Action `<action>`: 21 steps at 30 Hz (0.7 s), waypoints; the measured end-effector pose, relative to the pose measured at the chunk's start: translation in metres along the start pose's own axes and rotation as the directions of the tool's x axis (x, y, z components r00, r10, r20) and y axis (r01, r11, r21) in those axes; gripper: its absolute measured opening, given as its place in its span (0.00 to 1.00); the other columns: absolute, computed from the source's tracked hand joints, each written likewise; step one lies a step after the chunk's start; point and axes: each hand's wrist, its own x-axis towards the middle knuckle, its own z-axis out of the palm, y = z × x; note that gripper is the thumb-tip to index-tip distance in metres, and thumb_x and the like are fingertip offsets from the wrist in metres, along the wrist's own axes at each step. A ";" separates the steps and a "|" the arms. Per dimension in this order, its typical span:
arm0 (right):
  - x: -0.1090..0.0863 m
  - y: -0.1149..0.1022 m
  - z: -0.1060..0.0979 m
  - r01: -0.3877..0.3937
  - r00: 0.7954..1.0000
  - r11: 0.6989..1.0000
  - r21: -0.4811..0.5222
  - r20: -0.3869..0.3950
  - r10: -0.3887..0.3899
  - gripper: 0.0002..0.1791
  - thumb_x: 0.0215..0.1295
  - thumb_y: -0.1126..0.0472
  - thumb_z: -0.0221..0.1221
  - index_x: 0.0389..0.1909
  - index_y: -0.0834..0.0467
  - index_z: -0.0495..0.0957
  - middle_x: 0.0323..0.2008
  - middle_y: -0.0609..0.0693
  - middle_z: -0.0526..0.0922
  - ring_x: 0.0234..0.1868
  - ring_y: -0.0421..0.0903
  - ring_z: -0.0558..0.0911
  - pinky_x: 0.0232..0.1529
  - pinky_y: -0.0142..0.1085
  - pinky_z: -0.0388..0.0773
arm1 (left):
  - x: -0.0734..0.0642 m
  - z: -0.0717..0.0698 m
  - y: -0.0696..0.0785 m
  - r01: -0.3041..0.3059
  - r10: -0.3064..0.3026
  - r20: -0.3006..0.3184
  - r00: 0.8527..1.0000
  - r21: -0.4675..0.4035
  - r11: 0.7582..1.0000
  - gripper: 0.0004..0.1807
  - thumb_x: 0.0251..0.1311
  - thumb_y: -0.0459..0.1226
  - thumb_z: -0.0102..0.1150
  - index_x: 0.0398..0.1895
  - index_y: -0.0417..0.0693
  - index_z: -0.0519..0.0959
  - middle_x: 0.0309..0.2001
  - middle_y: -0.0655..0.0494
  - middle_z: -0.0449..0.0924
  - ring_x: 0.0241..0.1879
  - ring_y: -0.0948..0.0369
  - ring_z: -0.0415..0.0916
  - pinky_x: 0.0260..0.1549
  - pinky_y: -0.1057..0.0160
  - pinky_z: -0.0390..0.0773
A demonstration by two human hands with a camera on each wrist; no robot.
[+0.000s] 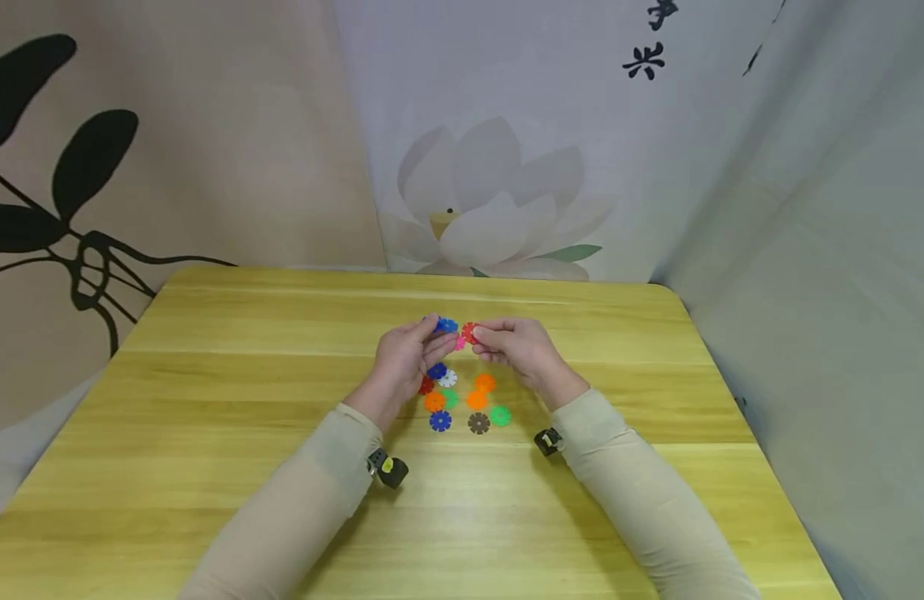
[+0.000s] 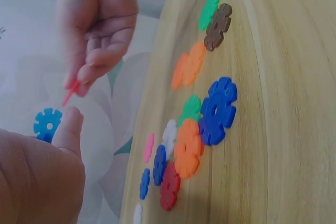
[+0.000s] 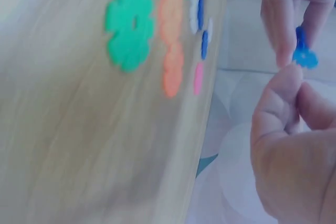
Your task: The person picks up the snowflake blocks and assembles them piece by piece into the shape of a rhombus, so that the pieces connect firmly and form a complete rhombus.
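Note:
Above the table my left hand point(image 1: 397, 362) pinches blue notched plastic discs, snowflake-shaped building pieces. A light blue disc point(image 1: 447, 325) sticks out beyond its fingertips; in the right wrist view a darker blue piece point(image 3: 300, 36) joins it at an angle. Close by on the right, my right hand point(image 1: 523, 348) pinches a red notched disc point(image 1: 469, 332) between thumb and forefinger. Seen edge-on in the left wrist view, the red disc point(image 2: 70, 93) is near the light blue disc point(image 2: 48, 123) but apart from it. Fingers partly cover both held pieces.
Loose discs lie flat below the hands: a pink one point(image 1: 460, 343), a white one point(image 1: 448, 378), a brown one point(image 1: 479, 423), a green one point(image 1: 501, 416), several orange and blue ones, and a red one point(image 1: 427, 386). Some overlap. Behind the wooden table point(image 1: 244, 333) hangs a printed curtain point(image 1: 282, 167).

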 end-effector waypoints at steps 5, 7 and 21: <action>-0.002 -0.004 0.004 -0.020 1.000 0.996 0.090 0.025 0.017 0.16 0.76 0.63 0.65 0.58 0.69 0.81 0.35 0.51 0.90 0.34 0.42 0.90 0.41 0.31 0.92 | -0.002 0.000 0.000 -0.005 0.005 0.005 1.000 0.017 1.000 0.21 0.82 0.43 0.54 0.62 0.33 0.77 0.49 0.46 0.89 0.53 0.54 0.91 0.54 0.64 0.89; -0.002 -0.004 0.005 -0.019 1.000 0.994 0.108 0.019 0.017 0.15 0.76 0.64 0.65 0.57 0.69 0.81 0.34 0.50 0.90 0.33 0.41 0.90 0.40 0.31 0.91 | -0.002 0.001 0.000 -0.013 0.013 -0.001 1.000 0.026 1.000 0.21 0.82 0.43 0.55 0.62 0.33 0.78 0.50 0.45 0.89 0.54 0.54 0.91 0.53 0.64 0.89; -0.005 -0.006 0.001 -0.029 1.000 0.997 0.074 0.001 0.029 0.15 0.74 0.61 0.68 0.55 0.65 0.85 0.34 0.49 0.91 0.33 0.42 0.89 0.47 0.37 0.93 | 0.001 0.006 -0.005 -0.004 0.005 -0.021 1.000 0.062 0.998 0.25 0.78 0.45 0.59 0.66 0.34 0.78 0.59 0.39 0.88 0.53 0.55 0.91 0.51 0.65 0.90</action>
